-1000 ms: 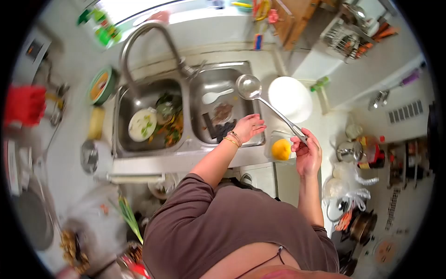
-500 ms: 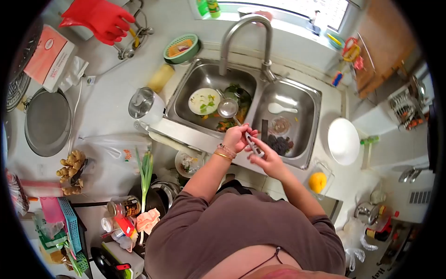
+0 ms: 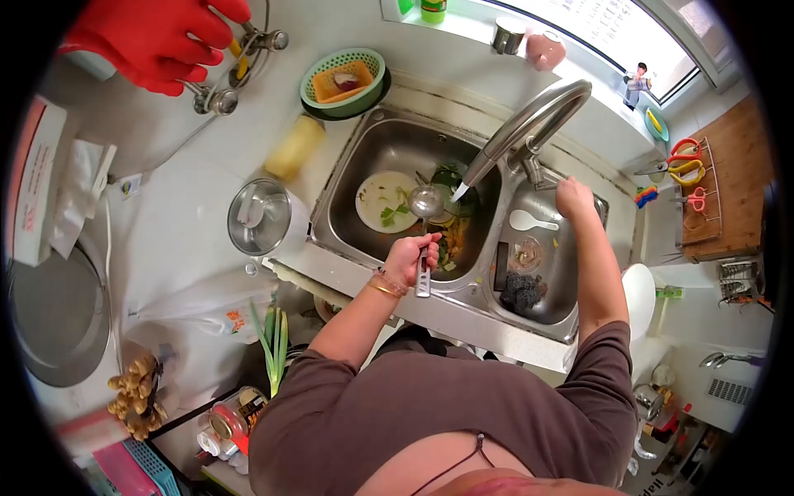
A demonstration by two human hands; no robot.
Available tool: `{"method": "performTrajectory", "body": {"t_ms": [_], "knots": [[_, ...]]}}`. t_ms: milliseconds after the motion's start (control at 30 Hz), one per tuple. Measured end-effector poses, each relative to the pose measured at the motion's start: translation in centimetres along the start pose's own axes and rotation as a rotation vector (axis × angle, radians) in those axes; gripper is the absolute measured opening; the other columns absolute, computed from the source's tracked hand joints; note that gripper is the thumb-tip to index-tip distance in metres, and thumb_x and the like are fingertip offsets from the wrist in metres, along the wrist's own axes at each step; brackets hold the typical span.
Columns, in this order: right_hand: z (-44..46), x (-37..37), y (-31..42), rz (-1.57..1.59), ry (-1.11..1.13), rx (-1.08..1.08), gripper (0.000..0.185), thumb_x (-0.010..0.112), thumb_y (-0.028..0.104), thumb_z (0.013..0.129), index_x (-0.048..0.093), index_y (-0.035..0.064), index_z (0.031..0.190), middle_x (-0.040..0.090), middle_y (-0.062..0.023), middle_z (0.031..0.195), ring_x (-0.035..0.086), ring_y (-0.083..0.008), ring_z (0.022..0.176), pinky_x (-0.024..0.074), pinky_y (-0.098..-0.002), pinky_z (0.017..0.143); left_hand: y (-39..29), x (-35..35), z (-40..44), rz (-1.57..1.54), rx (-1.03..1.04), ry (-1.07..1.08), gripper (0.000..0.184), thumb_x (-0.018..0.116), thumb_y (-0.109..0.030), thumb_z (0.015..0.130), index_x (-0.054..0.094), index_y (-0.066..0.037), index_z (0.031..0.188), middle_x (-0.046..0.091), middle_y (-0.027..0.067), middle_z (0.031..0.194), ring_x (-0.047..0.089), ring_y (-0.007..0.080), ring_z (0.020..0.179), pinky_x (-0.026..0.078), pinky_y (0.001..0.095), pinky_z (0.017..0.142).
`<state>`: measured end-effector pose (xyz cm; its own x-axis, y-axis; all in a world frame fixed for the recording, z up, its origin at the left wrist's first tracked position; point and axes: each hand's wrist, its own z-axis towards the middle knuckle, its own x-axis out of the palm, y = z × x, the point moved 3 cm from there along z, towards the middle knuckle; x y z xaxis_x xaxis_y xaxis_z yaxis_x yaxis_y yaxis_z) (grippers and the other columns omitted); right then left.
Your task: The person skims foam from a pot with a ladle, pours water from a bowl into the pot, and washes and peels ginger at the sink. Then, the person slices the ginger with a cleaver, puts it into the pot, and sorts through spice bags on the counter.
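My left hand [image 3: 409, 260] is closed around the handle of a metal ladle [image 3: 427, 201], its bowl over the left sink basin [image 3: 347, 178]. My right hand [image 3: 572, 198] is closed on the lever [image 3: 542, 183] of the faucet [image 3: 529, 124]. A short white stream of water shows at the spout, beside the ladle bowl. Below lies a white dish [image 3: 372, 198] with cloudy liquid and green leaves, next to vegetable scraps [image 3: 451, 241]. In the right basin [image 3: 562, 285] are a white spoon [image 3: 532, 221], a clear round item [image 3: 525, 253] and a dark scouring pad [image 3: 523, 292].
A green basket [image 3: 343, 78] holding an orange sponge stands behind the left basin. Left of the sink are a metal-lined pot [image 3: 263, 217] and a yellowish bottle [image 3: 296, 147]. A white bowl [image 3: 638, 299] sits on the right. Red gloves [image 3: 161, 41] hang at upper left.
My right hand has left the ladle handle and moved up right to the faucet lever. The spout has swung over the ladle and water shows. My left hand keeps the ladle.
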<state>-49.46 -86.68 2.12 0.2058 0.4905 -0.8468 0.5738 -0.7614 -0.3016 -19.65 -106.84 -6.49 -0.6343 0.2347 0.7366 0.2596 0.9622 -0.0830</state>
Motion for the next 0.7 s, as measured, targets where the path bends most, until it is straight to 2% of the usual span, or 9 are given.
{"method": "performTrajectory", "body": {"t_ms": [67, 167, 267, 333, 433, 467, 567, 600, 700], "knots": [[0.7, 1.0, -0.6, 0.105, -0.142, 0.027, 0.034, 0.045, 0.007, 0.084, 0.055, 0.0001, 0.116, 0.054, -0.016, 0.122, 0.056, -0.032, 0.11, 0.0455, -0.0424, 0.092, 0.1, 0.8, -0.6, 0.018, -0.067, -0.008, 0.018, 0.041, -0.019, 0.098, 0.05, -0.006, 0.107, 0.045, -0.0038, 0.069, 0.042, 0.0037, 0.053, 0.04, 0.0168, 0.043], [0.2, 1.9, -1.1, 0.155, -0.158, 0.03, 0.04, 0.044, 0.006, 0.084, 0.049, -0.0012, 0.123, 0.049, -0.017, 0.129, 0.052, -0.0322, 0.115, 0.045, -0.0425, 0.094, 0.3, 0.7, -0.4, -0.063, -0.172, -0.001, 0.019, 0.04, -0.02, 0.099, 0.05, -0.006, 0.107, 0.044, -0.0041, 0.067, 0.041, 0.0036, 0.05, 0.04, 0.0159, 0.042], [1.2, 4.5, -2.0, 0.187, -0.257, 0.016, 0.056, 0.06, 0.011, 0.079, 0.04, -0.0003, 0.13, 0.04, -0.0171, 0.138, 0.048, -0.0336, 0.12, 0.0436, -0.0402, 0.097, 0.2, 0.4, 1.3, -0.108, -0.196, 0.022, 0.02, 0.039, -0.021, 0.099, 0.05, -0.006, 0.104, 0.042, -0.0042, 0.064, 0.04, 0.0041, 0.048, 0.039, 0.0165, 0.041], [0.2, 4.0, -1.9, 0.219, -0.232, 0.002, 0.063, 0.064, 0.013, 0.077, 0.037, -0.0014, 0.132, 0.034, -0.0185, 0.142, 0.045, -0.0346, 0.123, 0.0426, -0.0395, 0.098, 0.4, 0.9, 2.0, -0.153, -0.228, 0.017, 0.022, 0.04, -0.025, 0.099, 0.05, -0.006, 0.101, 0.041, -0.0041, 0.063, 0.039, 0.0053, 0.047, 0.038, 0.0189, 0.039], [-0.7, 3.4, -1.6, 0.241, -0.198, 0.002, 0.064, 0.064, 0.016, 0.079, 0.036, 0.0013, 0.135, 0.03, -0.0191, 0.145, 0.043, -0.0347, 0.125, 0.0425, -0.0404, 0.099, 0.8, 1.5, 2.1, 0.262, -0.167, -0.234, 0.023, 0.043, -0.028, 0.097, 0.05, -0.007, 0.101, 0.039, -0.0051, 0.061, 0.037, 0.0065, 0.046, 0.037, 0.0217, 0.039], [-0.9, 3.4, -1.6, 0.238, -0.182, 0.001, 0.063, 0.063, 0.017, 0.08, 0.036, 0.0029, 0.135, 0.03, -0.019, 0.145, 0.042, -0.0344, 0.125, 0.0427, -0.041, 0.099, 0.7, -0.6, 3.6, 0.433, -0.078, -0.257, 0.022, 0.048, -0.028, 0.094, 0.051, -0.006, 0.09, 0.044, -0.0023, 0.061, 0.044, 0.0092, 0.047, 0.037, 0.0254, 0.038], [-1.2, 3.8, -1.7, 0.24, -0.185, -0.026, 0.065, 0.064, 0.021, 0.081, 0.036, 0.003, 0.137, 0.028, -0.0202, 0.146, 0.043, -0.0347, 0.125, 0.0427, -0.0411, 0.099, -0.1, 0.4, 1.0, 1.285, 0.298, -0.406, 0.023, 0.051, -0.024, 0.09, 0.055, -0.001, 0.086, 0.054, 0.0059, 0.065, 0.055, 0.0151, 0.051, 0.04, 0.0307, 0.04], [-1.3, 4.0, -1.8, 0.256, -0.194, -0.024, 0.066, 0.064, 0.02, 0.081, 0.035, 0.0032, 0.137, 0.027, -0.0195, 0.147, 0.043, -0.034, 0.125, 0.0428, -0.0407, 0.099, -0.4, 1.3, -0.7, 1.457, 0.426, -0.467, 0.026, 0.054, -0.022, 0.085, 0.058, 0.004, 0.089, 0.061, 0.0162, 0.069, 0.062, 0.0239, 0.059, 0.046, 0.037, 0.049], [-1.5, 4.4, -2.3, 0.253, -0.214, -0.047, 0.065, 0.064, 0.02, 0.081, 0.036, 0.0034, 0.137, 0.027, -0.0191, 0.147, 0.044, -0.0331, 0.124, 0.0429, -0.04, 0.099, -1.1, -1.2, -1.2, 1.882, 0.902, -0.436, 0.03, 0.056, -0.021, 0.084, 0.058, 0.005, 0.1, 0.061, 0.0191, 0.071, 0.062, 0.0296, 0.064, 0.048, 0.0393, 0.058]]}}
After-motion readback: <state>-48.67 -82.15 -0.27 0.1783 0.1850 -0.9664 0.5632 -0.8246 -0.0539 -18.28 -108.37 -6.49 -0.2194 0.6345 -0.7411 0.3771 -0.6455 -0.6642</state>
